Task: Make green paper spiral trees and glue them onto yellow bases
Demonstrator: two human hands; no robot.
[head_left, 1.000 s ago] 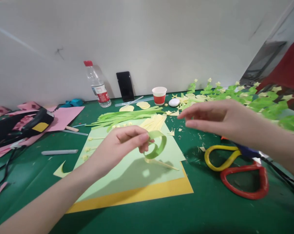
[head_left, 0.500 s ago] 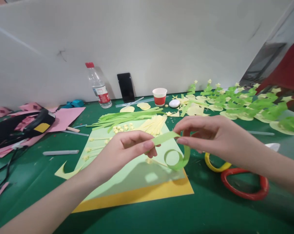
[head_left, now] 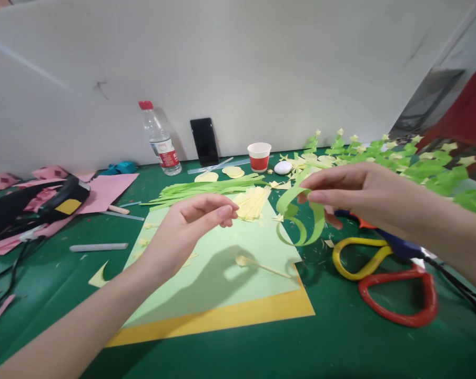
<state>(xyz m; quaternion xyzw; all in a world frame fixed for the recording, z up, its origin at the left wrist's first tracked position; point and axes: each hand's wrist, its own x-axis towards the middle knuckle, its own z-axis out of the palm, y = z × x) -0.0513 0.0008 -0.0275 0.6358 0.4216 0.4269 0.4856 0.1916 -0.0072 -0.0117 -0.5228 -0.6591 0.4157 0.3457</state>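
Note:
My right hand (head_left: 350, 192) pinches one end of a curled green paper strip (head_left: 318, 218), whose loops hang below the fingertips. My left hand (head_left: 202, 221) is held over the pale green sheet (head_left: 206, 284), thumb and fingers closed together, and nothing shows between them. A thin yellow paper stick with a rounded end (head_left: 265, 266) lies on that sheet, beneath the hands. Behind my left hand lie a fan of pale yellow strips (head_left: 253, 202) and a bundle of long green strips (head_left: 210, 187). Part of the sheet is hidden by my left arm.
Yellow-and-red-handled scissors (head_left: 397, 318) lie at right, by a blue tool (head_left: 399, 243) with a cord. Behind stand a bottle (head_left: 164, 150), phone (head_left: 204, 142) and paper cup (head_left: 259, 158). Several green star-topped pieces (head_left: 415, 163) fill the back right; pink paper (head_left: 107, 190) lies left.
My left hand has let go of the green strip and moved slightly left. My right hand has lifted, carrying the strip, which has sprung into hanging loops.

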